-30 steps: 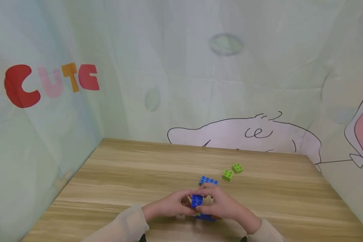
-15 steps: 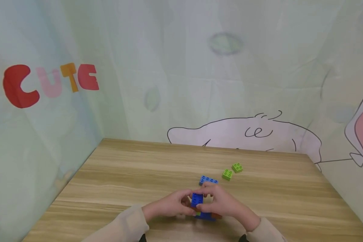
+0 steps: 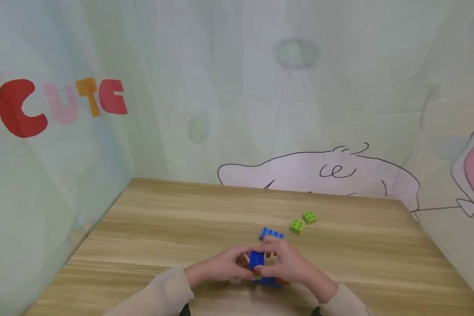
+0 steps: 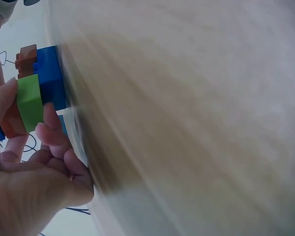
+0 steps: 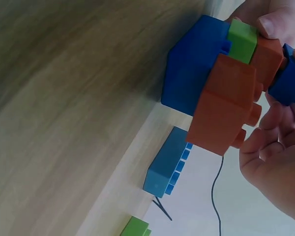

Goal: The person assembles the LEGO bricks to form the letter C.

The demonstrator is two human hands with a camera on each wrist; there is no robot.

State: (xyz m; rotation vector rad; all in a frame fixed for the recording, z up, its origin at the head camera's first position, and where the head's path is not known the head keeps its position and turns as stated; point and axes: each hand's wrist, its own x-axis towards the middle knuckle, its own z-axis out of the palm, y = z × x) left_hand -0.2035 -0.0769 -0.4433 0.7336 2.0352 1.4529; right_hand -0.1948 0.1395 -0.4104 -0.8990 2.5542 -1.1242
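Note:
My right hand [image 3: 286,265] pinches a small dark blue brick [image 5: 287,78] between thumb and fingers. That brick sits tilted at the top of an orange brick [image 5: 267,59], with part of a stud showing between them. Under the orange brick is a lime green brick [image 5: 242,42], set on a larger dark blue brick [image 5: 194,64] that lies on the table. Another orange brick [image 5: 223,105] stands on the same base, beside the stack. From the other side my left hand [image 3: 225,264] grips the stack, its thumb and fingers at the green and orange bricks.
Just beyond the hands lies a lighter blue eight-stud brick [image 3: 271,234]. Farther back on the wooden table [image 3: 174,219] are two loose lime green bricks, a nearer green brick [image 3: 296,226] and a farther green brick [image 3: 310,217]. A printed curtain [image 3: 241,87] stands behind the table.
Both hands stay at the stack, almost still. The small dark blue brick has shifted and tipped slightly in my right fingers. The head view has moved a little.

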